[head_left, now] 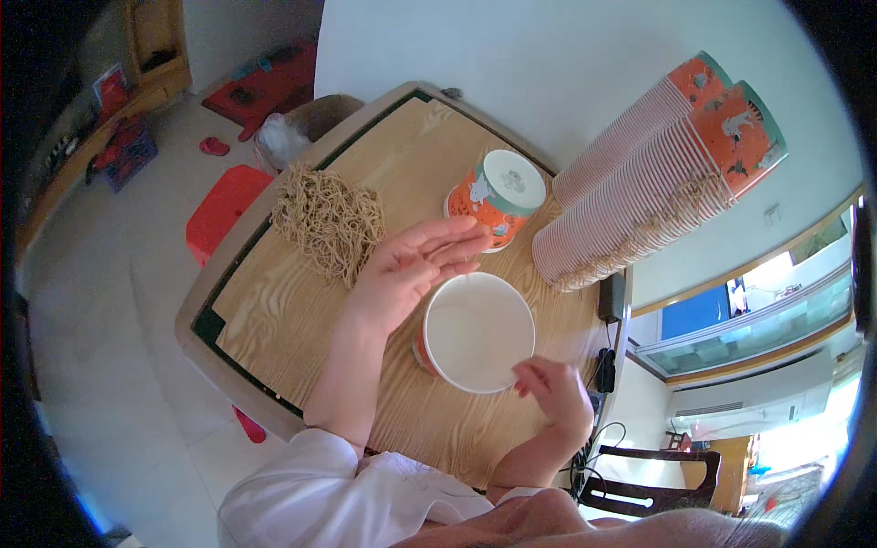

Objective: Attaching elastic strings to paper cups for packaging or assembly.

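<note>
A white-lined paper bucket (479, 336) stands on the table, its open mouth facing up. At its far left rim my left hand (413, 271) is raised with the fingers stretched out and nothing visible in it. My right hand (554, 391) is at the near right rim, its fingers curled together; whatever they may hold is hidden. Behind the bucket, an orange and green paper bucket (493, 203) stands upside down, its white base on top. To the left of my left hand lies a tangled pile of thin tan cords (327, 222).
Two tall stacks of nested paper buckets (630, 196) lean at the back right, tan cords along one side. The wood-grain table (274, 320) has a raised rim. A red stool (224, 208) is at its left, a dark chair (653, 475) and black cables (585, 461) at its right.
</note>
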A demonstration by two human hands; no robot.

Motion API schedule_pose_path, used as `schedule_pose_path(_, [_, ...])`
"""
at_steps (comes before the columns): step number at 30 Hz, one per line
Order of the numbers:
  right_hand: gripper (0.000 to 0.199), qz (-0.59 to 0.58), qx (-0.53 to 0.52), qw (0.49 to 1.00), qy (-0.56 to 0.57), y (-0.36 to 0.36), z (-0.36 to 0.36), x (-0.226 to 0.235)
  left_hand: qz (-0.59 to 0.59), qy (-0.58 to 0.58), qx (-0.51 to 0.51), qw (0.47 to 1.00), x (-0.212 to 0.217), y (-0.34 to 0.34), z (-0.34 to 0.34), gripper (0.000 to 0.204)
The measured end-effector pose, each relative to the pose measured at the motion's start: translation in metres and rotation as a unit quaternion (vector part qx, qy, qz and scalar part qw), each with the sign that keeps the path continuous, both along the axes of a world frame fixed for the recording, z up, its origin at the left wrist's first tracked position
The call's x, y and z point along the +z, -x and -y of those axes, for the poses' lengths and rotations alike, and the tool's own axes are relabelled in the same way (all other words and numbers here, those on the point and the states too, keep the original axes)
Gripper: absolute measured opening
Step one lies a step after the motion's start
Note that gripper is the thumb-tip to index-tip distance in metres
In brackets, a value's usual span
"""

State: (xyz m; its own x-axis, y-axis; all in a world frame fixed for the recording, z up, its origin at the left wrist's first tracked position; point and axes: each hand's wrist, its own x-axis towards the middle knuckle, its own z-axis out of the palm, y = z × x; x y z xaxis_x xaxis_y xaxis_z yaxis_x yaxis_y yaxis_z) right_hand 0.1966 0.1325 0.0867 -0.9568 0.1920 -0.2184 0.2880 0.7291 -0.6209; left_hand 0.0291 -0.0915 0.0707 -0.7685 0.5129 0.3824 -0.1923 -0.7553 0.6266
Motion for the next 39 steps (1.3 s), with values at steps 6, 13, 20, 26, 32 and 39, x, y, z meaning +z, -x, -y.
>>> schedule_pose_path(6, [0.014, -0.113, 0.029, 0.993, -0.036, 0.001, 0.033, 0.04, -0.099, 0.007, -0.02, 0.995, 0.018, -0.024, -0.006, 0.066])
schedule_pose_path(13, [0.034, -0.373, 0.079, 0.924, -0.031, 0.042, 0.04, 0.02, 0.017, 0.05, -0.078, 0.996, 0.006, -0.034, -0.043, 0.084])
schedule_pose_path(20, [0.026, -0.412, 0.144, 0.899, -0.035, 0.073, 0.031, 0.003, -0.01, 0.093, -0.057, 0.994, -0.007, -0.034, -0.057, 0.077])
schedule_pose_path(26, [0.011, -0.361, 0.05, 0.924, 0.114, 0.081, 0.011, -0.002, -0.212, 0.33, 0.05, 0.919, -0.023, -0.017, -0.048, 0.051])
schedule_pose_path(32, [0.013, -0.345, 0.054, 0.92, 0.178, 0.096, -0.013, -0.034, -0.284, 0.469, 0.061, 0.834, 0.032, -0.009, -0.055, 0.052])
schedule_pose_path(39, [0.011, -0.328, 0.042, 0.827, 0.454, 0.098, -0.016, -0.039, -0.033, 0.321, -0.122, 0.939, -0.003, 0.021, -0.077, 0.05])
